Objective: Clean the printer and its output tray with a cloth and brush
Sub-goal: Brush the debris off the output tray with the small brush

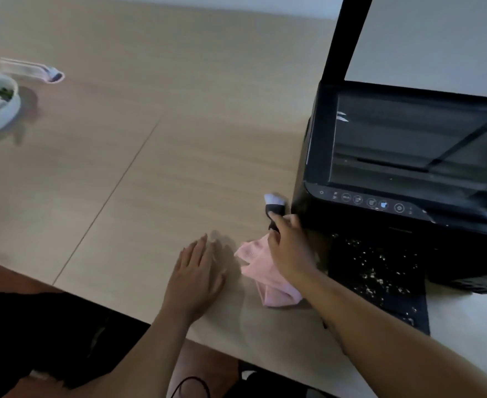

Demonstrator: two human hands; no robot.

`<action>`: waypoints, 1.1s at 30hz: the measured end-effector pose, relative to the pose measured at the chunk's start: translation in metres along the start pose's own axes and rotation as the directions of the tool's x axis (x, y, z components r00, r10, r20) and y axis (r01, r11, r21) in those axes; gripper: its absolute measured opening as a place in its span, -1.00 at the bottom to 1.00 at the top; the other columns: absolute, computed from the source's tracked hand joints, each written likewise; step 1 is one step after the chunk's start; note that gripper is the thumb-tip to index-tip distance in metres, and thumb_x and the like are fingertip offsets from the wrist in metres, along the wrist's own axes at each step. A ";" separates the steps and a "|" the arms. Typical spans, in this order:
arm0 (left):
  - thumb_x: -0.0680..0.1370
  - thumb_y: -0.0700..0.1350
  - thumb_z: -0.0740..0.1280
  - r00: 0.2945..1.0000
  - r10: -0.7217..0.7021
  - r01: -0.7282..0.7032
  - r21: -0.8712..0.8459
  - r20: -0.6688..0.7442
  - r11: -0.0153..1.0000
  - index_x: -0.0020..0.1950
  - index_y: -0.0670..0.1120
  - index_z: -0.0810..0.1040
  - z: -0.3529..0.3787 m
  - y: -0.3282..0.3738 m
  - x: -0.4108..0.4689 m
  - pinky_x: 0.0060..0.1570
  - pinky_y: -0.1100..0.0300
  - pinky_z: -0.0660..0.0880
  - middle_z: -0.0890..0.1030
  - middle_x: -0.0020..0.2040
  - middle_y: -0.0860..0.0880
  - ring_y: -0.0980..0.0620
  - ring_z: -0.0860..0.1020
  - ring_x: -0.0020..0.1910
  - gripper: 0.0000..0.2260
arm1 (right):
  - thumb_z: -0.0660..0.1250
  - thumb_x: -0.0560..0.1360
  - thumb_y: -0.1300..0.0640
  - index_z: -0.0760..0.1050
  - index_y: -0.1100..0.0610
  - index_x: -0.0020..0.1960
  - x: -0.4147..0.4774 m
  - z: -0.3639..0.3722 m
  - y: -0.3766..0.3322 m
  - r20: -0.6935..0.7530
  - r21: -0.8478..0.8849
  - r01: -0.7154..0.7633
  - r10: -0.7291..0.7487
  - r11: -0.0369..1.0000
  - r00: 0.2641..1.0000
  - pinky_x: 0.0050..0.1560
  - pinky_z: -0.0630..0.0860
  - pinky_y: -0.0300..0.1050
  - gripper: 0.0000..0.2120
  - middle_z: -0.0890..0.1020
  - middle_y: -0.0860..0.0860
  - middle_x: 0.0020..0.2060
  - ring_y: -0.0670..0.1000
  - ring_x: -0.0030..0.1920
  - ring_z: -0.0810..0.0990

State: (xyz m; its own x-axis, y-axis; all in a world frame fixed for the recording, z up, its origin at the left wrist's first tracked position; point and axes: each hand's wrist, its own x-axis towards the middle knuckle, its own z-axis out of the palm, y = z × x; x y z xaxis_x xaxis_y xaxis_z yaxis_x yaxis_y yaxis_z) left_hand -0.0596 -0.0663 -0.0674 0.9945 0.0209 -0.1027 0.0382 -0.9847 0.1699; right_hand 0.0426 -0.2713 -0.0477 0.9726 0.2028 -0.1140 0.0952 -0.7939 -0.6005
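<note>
Fingers (278, 221) of the right hand (289, 248) curl round the dark handle of a small brush (275, 206). Its pale, whitish end points up and away from the person, just beside the front left corner of the printer (322, 168). Under the same hand and wrist lies a crumpled pink cloth (265, 271), spread on the worktop (150, 168) and touching the left edge of the output tray (380, 271). Whether the hand also pinches the cloth cannot be told.

The left hand (199, 274) lies flat on the worktop to the left of the cloth, fingers straight and a little spread, palm down, holding nothing.

The black output tray is pulled out from the printer's front toward the person, and its surface is sprinkled with small white specks. Above it runs the control panel (371, 202), a row of round buttons, one of them lit blue. The lid (339, 35) stands raised, so the scanner glass (408, 139) lies bare.

Well apart, at the far left edge of the pale wooden worktop, sits a white bowl (9, 110) with dark, blurred contents. Just beyond it lies a long white object (32, 69) with a darker tip, too blurred to name.
</note>
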 end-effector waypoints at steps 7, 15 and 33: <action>0.60 0.19 0.10 0.990 0.117 -0.126 -0.124 -0.080 0.984 0.42 -0.20 0.39 0.002 0.007 -0.004 0.35 -0.12 0.36 0.40 0.44 -0.19 -0.19 0.38 0.39 -0.43 | 0.27 0.56 0.12 0.46 0.14 0.02 0.010 0.018 -0.009 0.016 -0.097 -0.086 0.088 0.992 0.996 0.02 0.46 -0.05 -0.91 0.42 0.15 0.05 0.15 -0.07 0.52; 0.54 0.26 0.22 0.932 0.358 -0.362 -0.167 -0.055 0.917 0.48 -0.13 0.35 -0.004 0.042 0.010 0.37 -0.22 0.30 0.37 0.48 -0.14 -0.21 0.32 0.45 -0.35 | 0.27 0.55 0.15 0.40 0.07 -0.08 -0.016 -0.024 -0.020 -0.088 0.138 -0.131 0.144 0.982 0.986 -0.12 0.55 0.02 -0.94 0.57 0.02 -0.21 0.03 -0.18 0.58; 0.47 0.25 0.25 0.892 0.439 -0.447 -0.063 -0.109 0.892 0.45 0.11 0.36 0.010 0.105 0.033 0.41 -0.27 0.12 0.31 0.49 -0.15 -0.32 0.27 0.43 -0.43 | 0.37 0.54 0.21 0.54 0.20 0.13 -0.123 -0.149 0.100 -0.439 0.247 -0.376 0.449 0.893 0.778 -0.09 0.40 -0.14 -0.82 0.58 0.05 -0.05 0.03 -0.07 0.53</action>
State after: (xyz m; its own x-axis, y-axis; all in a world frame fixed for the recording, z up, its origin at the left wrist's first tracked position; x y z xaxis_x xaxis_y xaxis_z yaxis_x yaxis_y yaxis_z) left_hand -0.0240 -0.1710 -0.0624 0.9144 -0.3948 0.0900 -0.4042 -0.8771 0.2594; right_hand -0.0361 -0.4615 0.0244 0.8928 -0.4503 -0.0111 -0.3334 -0.6441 -0.6885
